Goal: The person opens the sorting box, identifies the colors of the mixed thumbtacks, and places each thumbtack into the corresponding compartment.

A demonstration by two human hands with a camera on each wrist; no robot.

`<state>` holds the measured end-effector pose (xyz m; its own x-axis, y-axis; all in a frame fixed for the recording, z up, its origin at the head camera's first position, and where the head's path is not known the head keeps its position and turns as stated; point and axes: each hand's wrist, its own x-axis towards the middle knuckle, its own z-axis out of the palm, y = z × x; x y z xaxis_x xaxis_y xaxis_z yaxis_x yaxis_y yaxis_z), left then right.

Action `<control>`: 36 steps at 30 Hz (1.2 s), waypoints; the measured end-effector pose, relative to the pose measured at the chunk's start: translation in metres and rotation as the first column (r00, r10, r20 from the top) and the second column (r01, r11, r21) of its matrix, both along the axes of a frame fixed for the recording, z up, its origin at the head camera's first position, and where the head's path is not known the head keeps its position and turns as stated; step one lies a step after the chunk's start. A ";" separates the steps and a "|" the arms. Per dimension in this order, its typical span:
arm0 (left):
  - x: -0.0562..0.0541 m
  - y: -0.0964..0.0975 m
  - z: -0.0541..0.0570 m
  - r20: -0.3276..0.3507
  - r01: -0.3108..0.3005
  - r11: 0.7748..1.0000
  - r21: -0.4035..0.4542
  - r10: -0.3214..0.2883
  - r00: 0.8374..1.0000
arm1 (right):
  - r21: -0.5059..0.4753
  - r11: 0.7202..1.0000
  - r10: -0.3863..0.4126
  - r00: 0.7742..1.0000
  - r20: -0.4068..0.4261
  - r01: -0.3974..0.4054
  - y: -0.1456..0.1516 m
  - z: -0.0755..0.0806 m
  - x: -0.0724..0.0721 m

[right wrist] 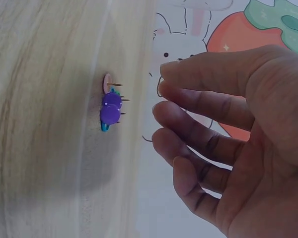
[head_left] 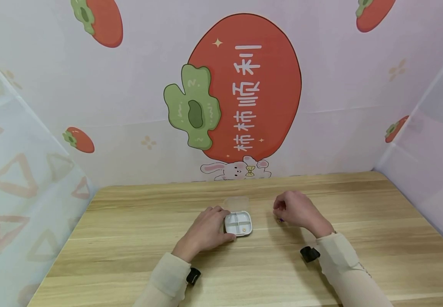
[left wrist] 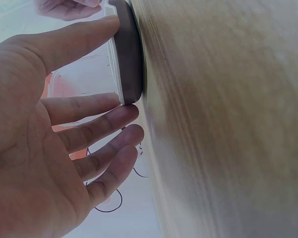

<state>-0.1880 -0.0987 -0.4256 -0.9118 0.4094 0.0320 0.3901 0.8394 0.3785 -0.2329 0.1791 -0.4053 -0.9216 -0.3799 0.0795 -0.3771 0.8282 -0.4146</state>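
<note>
A small white box (head_left: 232,218) with four-part dividers and a dark base (left wrist: 128,54) lies on the table, its clear lid (head_left: 237,203) folded back. My left hand (head_left: 207,230) holds it by opposite sides, between thumb and index finger; the other fingers stay loose. One small, pale orange round piece (head_left: 244,230) sits in the near right compartment. Right of the box, my right hand (head_left: 299,209) hovers over several thumbtacks (right wrist: 111,113) with purple, pink and teal heads. Its fingers are loosely bent, thumb and index tips close together, and no tack shows between them.
The wood-grain table (head_left: 129,256) meets a printed back wall (head_left: 137,85) with persimmon and rabbit drawings. Side walls stand at left and right. Each wrist wears a black device (head_left: 309,254). The tacks' pins (right wrist: 116,84) stick out from their heads.
</note>
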 end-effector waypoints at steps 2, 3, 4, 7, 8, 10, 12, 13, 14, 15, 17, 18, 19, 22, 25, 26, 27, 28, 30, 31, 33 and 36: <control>0.000 0.000 0.000 0.000 0.001 1.000 0.000 -0.001 1.000 | 0.006 1.000 -0.014 1.000 0.005 0.014 0.000 -0.001 0.000; 0.000 0.000 0.000 0.001 0.001 1.000 0.000 -0.001 1.000 | 0.009 1.000 -0.020 1.000 0.003 0.020 0.000 -0.002 0.000; 0.000 0.000 0.000 0.002 0.000 1.000 0.001 0.000 1.000 | 0.014 1.000 -0.026 1.000 0.001 0.026 -0.001 -0.002 -0.001; 0.000 0.000 0.000 0.005 0.000 1.000 0.005 0.000 1.000 | 0.027 0.999 -0.047 0.999 -0.002 0.047 -0.001 -0.004 -0.001; 0.000 0.000 0.000 0.005 0.001 1.000 0.006 -0.001 1.000 | 0.031 0.998 -0.053 0.999 -0.004 0.053 -0.001 -0.005 -0.002; 0.000 0.000 0.000 0.006 0.000 1.000 0.008 0.000 1.000 | 0.037 0.997 -0.066 0.998 -0.002 0.066 -0.001 -0.006 -0.002; 0.000 0.000 0.000 0.005 0.001 1.000 0.008 -0.001 1.000 | 0.038 0.996 -0.076 0.997 0.001 0.076 -0.001 -0.007 -0.002; 0.000 0.000 0.000 0.006 0.001 1.000 0.008 -0.001 1.000 | 0.038 0.996 -0.081 0.997 0.004 0.081 -0.001 -0.007 -0.003; 0.000 0.000 0.000 0.007 0.000 1.000 0.008 0.000 1.000 | 0.039 0.996 -0.084 0.996 0.005 0.084 -0.001 -0.008 -0.003; 0.001 0.000 0.000 0.008 0.000 1.000 0.008 0.000 1.000 | 0.041 0.995 -0.087 0.996 0.007 0.087 -0.001 -0.008 -0.003; 0.001 0.000 0.000 0.011 -0.001 1.000 0.009 0.001 1.000 | 0.044 0.995 -0.091 0.996 0.010 0.091 -0.001 -0.009 -0.003; 0.001 0.000 0.000 0.012 -0.001 1.000 0.008 0.001 1.000 | 0.045 0.995 -0.093 0.996 0.012 0.092 -0.001 -0.010 -0.003; 0.001 0.000 0.000 0.013 -0.001 1.000 0.007 0.001 1.000 | 0.046 0.995 -0.092 0.996 0.012 0.091 -0.001 -0.010 -0.004; 0.000 0.001 0.001 0.010 -0.002 1.000 0.004 0.002 1.000 | 0.046 0.995 -0.087 0.996 0.006 0.087 0.000 -0.011 -0.004; 0.000 0.001 0.002 0.007 -0.002 1.000 -0.001 0.002 1.000 | 0.045 0.996 -0.082 0.997 -0.005 0.083 0.000 -0.012 -0.005; 0.000 0.001 0.002 0.006 -0.002 1.000 -0.001 0.002 1.000 | 0.045 0.996 -0.082 0.997 -0.008 0.082 0.000 -0.012 -0.005; 0.000 0.001 0.002 0.005 -0.001 1.000 -0.004 0.001 1.000 | 0.045 0.996 -0.082 0.997 -0.009 0.082 0.001 -0.012 -0.005; 0.000 0.001 0.002 0.004 0.000 1.000 -0.004 0.001 1.000 | 0.045 0.996 -0.081 0.997 -0.009 0.082 0.001 -0.012 -0.005; -0.001 0.001 0.002 0.001 0.000 1.000 -0.006 0.000 1.000 | 0.047 0.995 -0.083 0.996 -0.010 0.084 0.001 -0.013 -0.005; -0.001 0.001 0.002 0.000 0.000 1.000 -0.005 0.000 1.000 | 0.048 0.995 -0.084 0.996 -0.010 0.084 0.001 -0.013 -0.005; -0.001 0.001 0.002 -0.002 0.000 1.000 -0.005 0.000 1.000 | 0.049 0.995 -0.086 0.996 -0.009 0.087 0.001 -0.013 -0.005; -0.001 0.001 0.003 -0.001 -0.002 1.000 -0.003 0.002 1.000 | 0.050 0.994 -0.092 0.996 -0.008 0.092 0.000 -0.012 -0.005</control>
<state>-0.1892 -0.0978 -0.4230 -0.9128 0.4073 0.0313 0.3884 0.8415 0.3755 -0.2383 0.1795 -0.4177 -0.9524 -0.2973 0.0678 -0.3008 0.8793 -0.3694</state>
